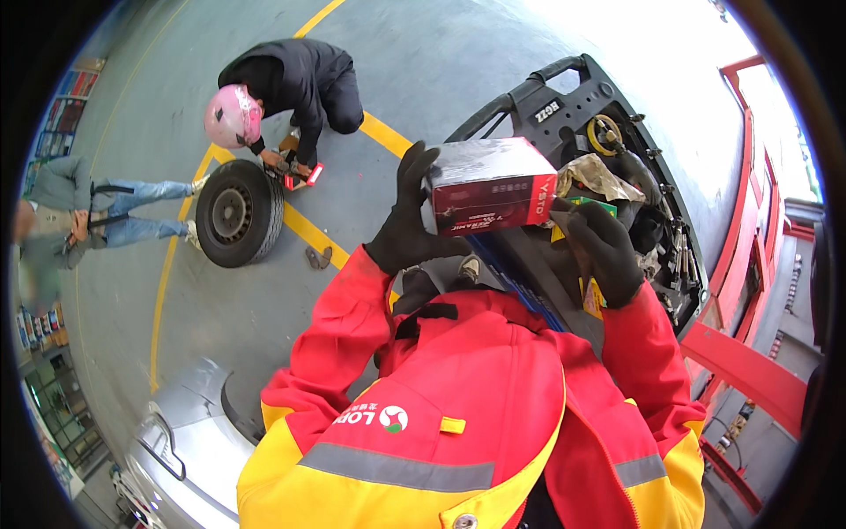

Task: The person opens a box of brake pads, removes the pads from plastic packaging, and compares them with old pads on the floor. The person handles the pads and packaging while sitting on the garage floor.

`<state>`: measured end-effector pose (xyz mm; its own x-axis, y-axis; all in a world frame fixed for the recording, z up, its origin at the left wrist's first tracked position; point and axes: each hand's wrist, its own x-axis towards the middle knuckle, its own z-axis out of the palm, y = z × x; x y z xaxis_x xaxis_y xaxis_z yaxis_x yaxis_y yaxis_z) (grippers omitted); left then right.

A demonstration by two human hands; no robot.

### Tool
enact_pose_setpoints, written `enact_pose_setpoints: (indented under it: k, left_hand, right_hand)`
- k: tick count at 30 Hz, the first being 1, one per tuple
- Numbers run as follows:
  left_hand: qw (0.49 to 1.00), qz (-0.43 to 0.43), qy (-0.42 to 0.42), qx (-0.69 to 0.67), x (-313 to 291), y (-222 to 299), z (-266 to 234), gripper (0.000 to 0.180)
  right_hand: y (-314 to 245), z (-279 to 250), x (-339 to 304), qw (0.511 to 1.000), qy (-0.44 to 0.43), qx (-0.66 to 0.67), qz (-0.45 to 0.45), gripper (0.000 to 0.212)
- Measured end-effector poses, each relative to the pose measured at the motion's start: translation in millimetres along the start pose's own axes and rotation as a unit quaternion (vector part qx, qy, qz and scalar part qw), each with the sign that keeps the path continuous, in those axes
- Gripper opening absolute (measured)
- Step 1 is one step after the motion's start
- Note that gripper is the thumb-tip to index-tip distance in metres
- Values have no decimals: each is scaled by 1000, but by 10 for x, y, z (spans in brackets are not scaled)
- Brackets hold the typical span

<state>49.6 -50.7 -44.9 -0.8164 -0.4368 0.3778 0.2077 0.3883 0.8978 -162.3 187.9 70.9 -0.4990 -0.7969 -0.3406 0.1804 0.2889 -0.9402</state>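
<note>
Garage floor, overhead view: a black tool cart (551, 108), loaded w/ tools, a rag (592, 175) and a yellow-rimmed roll (604, 134), stands beyond the worker's hands, partly blocked from view by the box (489, 198). Red frame (745, 357) at far R; silver car (189, 414) at lower L. A co-worker in a pink helmet (233, 116) crouches by a wheel (231, 216); another person (132, 207) is at far L.

Count: 1 box, 1 cart, 1 wheel, 1 car, 2 other ppl, 2 gloved hands.

The box, red/black w/ a pale top, is held up in front of the chest, above floor and cart. Both elbows bent, forearms angled fwd. L hand (401, 216) grips the box's L end, fingers and thumb spread around it. R hand (608, 251) is at the R end, fingers bent; can't tell if they pinch it.
</note>
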Motion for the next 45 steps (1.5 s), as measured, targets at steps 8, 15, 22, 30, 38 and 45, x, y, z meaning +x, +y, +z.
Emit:
enact_pose_setpoints:
  k: [8, 15, 22, 30, 38, 45]
  left_hand:
    - [994, 23, 23, -107, -29, -102, 95, 112]
    - [995, 72, 32, -59, -38, -9, 59, 101]
    - [995, 61, 32, -72, -53, -2, 54, 93]
    - [994, 63, 14, -89, -41, -62, 28, 93]
    - [995, 66, 20, -78, -18, -65, 32, 94]
    - [996, 51, 10, -72, -26, -61, 6, 92]
  right_hand:
    - [-535, 91, -16, 963, -86, -252, -29, 15]
    - [-764, 857, 489, 787, -224, -498, -288, 14]
    - [-680, 1084, 690, 729, -262, -567, -281, 11]
    - [-673, 1119, 735, 722, -291, -563, -279, 12]
    - [-704, 1146, 728, 694, -278, -583, -318, 13]
    - [-646, 1137, 751, 713, -276, -577, -287, 17]
